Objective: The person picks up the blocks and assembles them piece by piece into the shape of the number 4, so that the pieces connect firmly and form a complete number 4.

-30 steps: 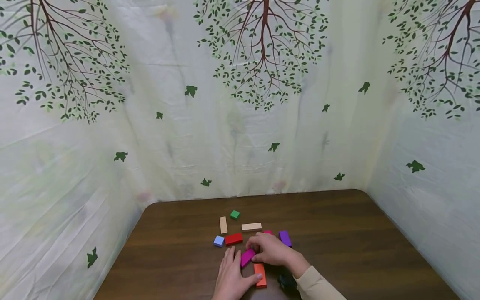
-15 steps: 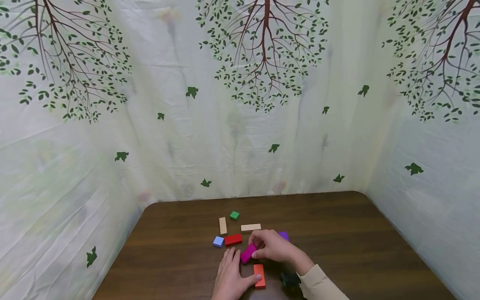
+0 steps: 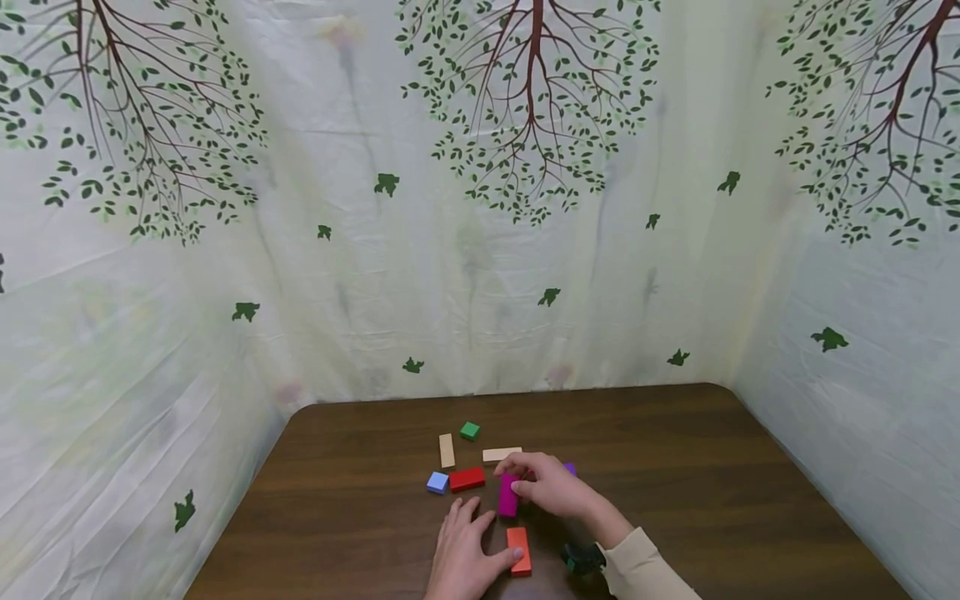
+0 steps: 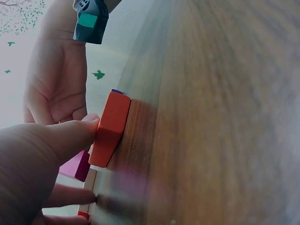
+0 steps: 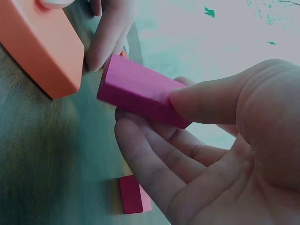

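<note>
My right hand [image 3: 557, 486] pinches a magenta block [image 3: 507, 502] between thumb and fingers. In the right wrist view this magenta block [image 5: 140, 91] is held over the table, its long side slanting. My left hand [image 3: 467, 554] rests nearer the front with its fingers stretched forward and spread. The left thumb touches an orange block [image 3: 518, 537] lying lengthwise away from me; the left wrist view shows the thumb tip against the side of this orange block [image 4: 111, 124]. A crimson block [image 5: 132, 194] lies below the right fingers, hidden in the head view.
Beyond the hands lie a red block [image 3: 467, 479], a light blue block [image 3: 438, 482], a green block [image 3: 469, 431] and two plain wooden planks, one upright [image 3: 447, 450], one crosswise [image 3: 495, 455]. A purple block [image 3: 571, 469] shows behind the right hand. The brown table [image 3: 675, 467] meets a printed curtain [image 3: 480, 333].
My right hand has moved forward with the magenta block, away from the left fingers, and turned it from slanted to nearly straight. The left index finger has spread outward; its thumb stays at the orange block.
</note>
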`<state>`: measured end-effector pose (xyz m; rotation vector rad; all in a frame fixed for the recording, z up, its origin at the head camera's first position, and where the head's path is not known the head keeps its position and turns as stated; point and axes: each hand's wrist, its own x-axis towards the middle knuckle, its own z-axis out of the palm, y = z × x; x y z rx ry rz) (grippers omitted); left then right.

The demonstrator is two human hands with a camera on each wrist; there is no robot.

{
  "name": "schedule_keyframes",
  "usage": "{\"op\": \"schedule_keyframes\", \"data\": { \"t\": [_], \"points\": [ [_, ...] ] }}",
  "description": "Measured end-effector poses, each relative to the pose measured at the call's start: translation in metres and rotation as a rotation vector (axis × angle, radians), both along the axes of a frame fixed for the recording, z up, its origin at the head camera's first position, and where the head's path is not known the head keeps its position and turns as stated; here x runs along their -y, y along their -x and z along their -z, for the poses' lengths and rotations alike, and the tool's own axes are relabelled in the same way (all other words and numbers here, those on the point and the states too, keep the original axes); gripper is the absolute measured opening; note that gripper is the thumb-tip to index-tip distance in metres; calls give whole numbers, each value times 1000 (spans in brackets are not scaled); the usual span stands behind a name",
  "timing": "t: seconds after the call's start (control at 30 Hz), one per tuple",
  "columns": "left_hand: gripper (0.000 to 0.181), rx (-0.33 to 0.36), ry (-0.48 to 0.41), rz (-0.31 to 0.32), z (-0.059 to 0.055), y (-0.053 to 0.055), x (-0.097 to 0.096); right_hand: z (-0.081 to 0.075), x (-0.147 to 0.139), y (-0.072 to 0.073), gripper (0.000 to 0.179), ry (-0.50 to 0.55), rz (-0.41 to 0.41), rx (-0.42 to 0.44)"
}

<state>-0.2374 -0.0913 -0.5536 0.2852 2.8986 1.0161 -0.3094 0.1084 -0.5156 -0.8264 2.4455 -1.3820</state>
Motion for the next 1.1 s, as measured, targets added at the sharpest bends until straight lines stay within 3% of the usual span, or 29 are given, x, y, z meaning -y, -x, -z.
{"op": "schedule_keyframes", "data": {
  "t": [0.27,0.6,0.83,1.1],
  "points": [
    [49,-122,-16,35,-1,-7,-2,4,-1,-2,27,-29,20,21],
    [42,-138,-26,16,0,-8,-6,12,1,-5,24,-8,32,98],
    [39,-119,-25,-23,-3,-9,-8,11,1,-7,35,-146,48,-21],
    [36,-147,-17,-40,-4,-12,-10,10,-1,-12,55,-172,0,-57]
  ]
}}
